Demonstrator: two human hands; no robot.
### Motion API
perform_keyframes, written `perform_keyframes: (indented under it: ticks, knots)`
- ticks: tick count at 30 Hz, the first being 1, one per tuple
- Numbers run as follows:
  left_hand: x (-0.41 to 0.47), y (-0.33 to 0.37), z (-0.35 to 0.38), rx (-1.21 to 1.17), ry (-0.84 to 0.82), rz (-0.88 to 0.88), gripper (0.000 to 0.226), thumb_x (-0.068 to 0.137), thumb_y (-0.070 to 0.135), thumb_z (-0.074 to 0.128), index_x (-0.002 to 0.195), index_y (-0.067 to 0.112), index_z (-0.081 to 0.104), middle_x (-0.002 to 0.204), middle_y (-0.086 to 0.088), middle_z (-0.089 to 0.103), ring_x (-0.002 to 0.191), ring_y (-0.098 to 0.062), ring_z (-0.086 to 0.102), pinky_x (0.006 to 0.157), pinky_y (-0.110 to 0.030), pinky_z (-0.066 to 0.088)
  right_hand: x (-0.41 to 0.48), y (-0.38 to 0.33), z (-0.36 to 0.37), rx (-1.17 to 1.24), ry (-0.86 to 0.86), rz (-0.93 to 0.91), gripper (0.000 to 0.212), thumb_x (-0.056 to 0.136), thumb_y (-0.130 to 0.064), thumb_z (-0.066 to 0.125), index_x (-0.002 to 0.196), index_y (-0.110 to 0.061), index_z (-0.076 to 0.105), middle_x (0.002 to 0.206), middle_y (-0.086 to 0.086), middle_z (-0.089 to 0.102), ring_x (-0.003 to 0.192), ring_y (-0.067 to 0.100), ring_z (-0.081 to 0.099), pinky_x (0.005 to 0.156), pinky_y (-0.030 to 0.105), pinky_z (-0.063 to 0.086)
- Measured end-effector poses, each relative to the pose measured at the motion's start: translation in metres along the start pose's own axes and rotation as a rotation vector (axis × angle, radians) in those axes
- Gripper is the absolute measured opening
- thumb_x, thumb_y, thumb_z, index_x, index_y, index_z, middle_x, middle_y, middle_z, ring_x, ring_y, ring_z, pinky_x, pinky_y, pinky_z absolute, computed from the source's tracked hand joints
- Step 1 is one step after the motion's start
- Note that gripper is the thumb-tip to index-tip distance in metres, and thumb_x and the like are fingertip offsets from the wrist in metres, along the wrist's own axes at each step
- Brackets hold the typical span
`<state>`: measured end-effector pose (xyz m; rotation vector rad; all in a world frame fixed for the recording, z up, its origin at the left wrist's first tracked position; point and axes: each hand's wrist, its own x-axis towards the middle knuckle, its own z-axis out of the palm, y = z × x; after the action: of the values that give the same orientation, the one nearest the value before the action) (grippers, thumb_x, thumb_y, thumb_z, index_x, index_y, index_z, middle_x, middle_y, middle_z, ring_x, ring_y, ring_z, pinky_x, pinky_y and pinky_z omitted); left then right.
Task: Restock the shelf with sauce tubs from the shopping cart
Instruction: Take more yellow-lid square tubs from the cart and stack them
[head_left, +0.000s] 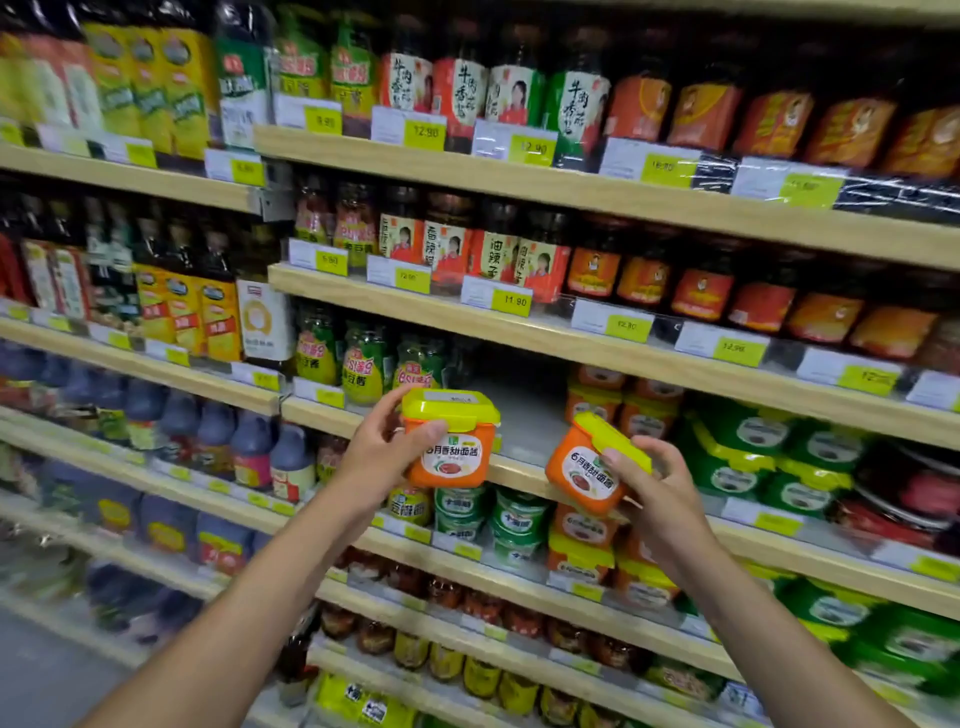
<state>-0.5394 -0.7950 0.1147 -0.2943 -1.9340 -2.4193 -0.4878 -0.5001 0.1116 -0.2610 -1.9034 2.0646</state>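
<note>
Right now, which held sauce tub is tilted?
The orange sauce tub held by the right hand: it leans, yellow lid tipped to the right. The left hand holds its tub upright, lid level on top.

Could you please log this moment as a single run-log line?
left hand: holds upright orange tub | right hand: holds tilted orange tub | shelf gap ahead: bare | placed: neither yet

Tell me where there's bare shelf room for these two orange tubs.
One bare patch of shelf, between the green jars on its left and the stacked orange tubs on its right. The row above and the row below are packed.
</note>
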Motion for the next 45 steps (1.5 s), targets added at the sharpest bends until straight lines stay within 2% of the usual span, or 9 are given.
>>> perform_keyframes:
  ticks: [2, 4, 10, 16, 21, 28, 36, 41, 45]
  knots:
    - [0.009, -0.005, 0.006, -0.010, -0.034, -0.012, 0.060, 0.079, 0.027, 0.085, 0.131, 0.036, 0.056, 0.108, 0.001, 0.074, 0.083, -0.018, 0.075, 0.053, -0.025, 0.056, -0.001, -0.001, -0.010, 0.002, 0.066, -0.006, 0.061, 0.077, -0.022, 0.081, 0.128, -0.013, 0.049, 0.111, 0.009, 0.067, 0.087, 0.021, 0.072, 0.062, 0.034, 0.057]
    - [0.017, -0.008, 0.011, -0.023, -0.071, -0.027, 0.052, 0.089, 0.019, 0.075, 0.134, 0.035, 0.054, 0.111, 0.000, 0.073, 0.084, -0.018, 0.075, 0.049, -0.020, 0.053, 0.001, -0.002, -0.021, -0.011, 0.119, -0.013, 0.056, 0.081, -0.017, 0.080, 0.127, -0.014, 0.048, 0.114, 0.010, 0.066, 0.092, 0.024, 0.071, 0.068, 0.036, 0.058]
    - [0.040, -0.017, 0.021, -0.006, -0.180, -0.058, 0.069, 0.066, 0.036, 0.092, 0.127, 0.039, 0.058, 0.112, 0.001, 0.076, 0.095, -0.019, 0.076, 0.071, -0.029, 0.059, 0.009, -0.012, -0.045, -0.282, 0.239, -0.084, 0.088, 0.070, -0.037, 0.088, 0.142, -0.030, 0.039, 0.118, -0.010, 0.057, 0.104, 0.016, 0.064, 0.085, 0.041, 0.057]
    - [0.047, -0.024, 0.031, -0.002, -0.234, -0.032, 0.061, 0.075, 0.029, 0.079, 0.131, 0.033, 0.055, 0.117, 0.001, 0.071, 0.093, -0.013, 0.075, 0.069, -0.025, 0.060, 0.039, -0.019, -0.055, -0.449, 0.263, -0.153, 0.100, 0.069, -0.040, 0.090, 0.149, -0.026, 0.032, 0.128, 0.000, 0.052, 0.111, 0.021, 0.058, 0.084, 0.037, 0.055]
    - [0.051, -0.021, 0.034, -0.006, -0.237, -0.026, 0.066, 0.078, 0.028, 0.077, 0.138, 0.031, 0.051, 0.119, 0.000, 0.070, 0.092, -0.013, 0.076, 0.067, -0.024, 0.059, 0.072, -0.015, -0.051, -0.497, 0.265, -0.157, 0.088, 0.065, -0.040, 0.093, 0.134, -0.028, 0.039, 0.121, -0.004, 0.058, 0.111, 0.019, 0.060, 0.095, 0.048, 0.055]
    - [0.062, -0.030, 0.039, 0.010, -0.217, -0.030, 0.064, 0.081, 0.023, 0.077, 0.140, 0.031, 0.051, 0.120, 0.001, 0.070, 0.093, -0.011, 0.075, 0.066, -0.025, 0.059, 0.110, -0.001, -0.042, -0.549, 0.265, -0.149, 0.080, 0.067, -0.022, 0.094, 0.131, -0.013, 0.047, 0.114, 0.002, 0.060, 0.104, 0.019, 0.058, 0.094, 0.035, 0.049]
    - [0.087, -0.039, 0.047, 0.061, -0.195, -0.006, 0.063, 0.079, 0.024, 0.079, 0.136, 0.031, 0.053, 0.118, 0.000, 0.071, 0.100, -0.016, 0.074, 0.079, -0.032, 0.062, 0.132, 0.009, -0.049, -0.690, 0.116, -0.107, 0.076, 0.062, -0.023, 0.096, 0.123, -0.019, 0.051, 0.112, -0.001, 0.065, 0.108, 0.019, 0.063, 0.099, 0.036, 0.051]
    - [0.100, -0.045, 0.057, 0.080, -0.200, 0.005, 0.064, 0.079, 0.024, 0.079, 0.137, 0.030, 0.052, 0.116, 0.003, 0.071, 0.096, -0.011, 0.074, 0.071, -0.025, 0.061, 0.137, 0.002, -0.058, -0.921, 0.015, -0.156, 0.061, 0.066, -0.034, 0.094, 0.116, -0.024, 0.060, 0.111, -0.003, 0.066, 0.103, 0.016, 0.063, 0.094, 0.032, 0.051]
    - [0.108, -0.048, 0.066, 0.103, -0.218, 0.006, 0.074, 0.071, 0.032, 0.081, 0.139, 0.031, 0.051, 0.116, 0.003, 0.071, 0.095, -0.009, 0.074, 0.072, -0.026, 0.061, 0.137, -0.001, -0.067, -1.179, -0.063, -0.250, 0.060, 0.078, -0.043, 0.084, 0.130, -0.020, 0.066, 0.128, 0.004, 0.067, 0.117, 0.023, 0.061, 0.099, 0.034, 0.049]
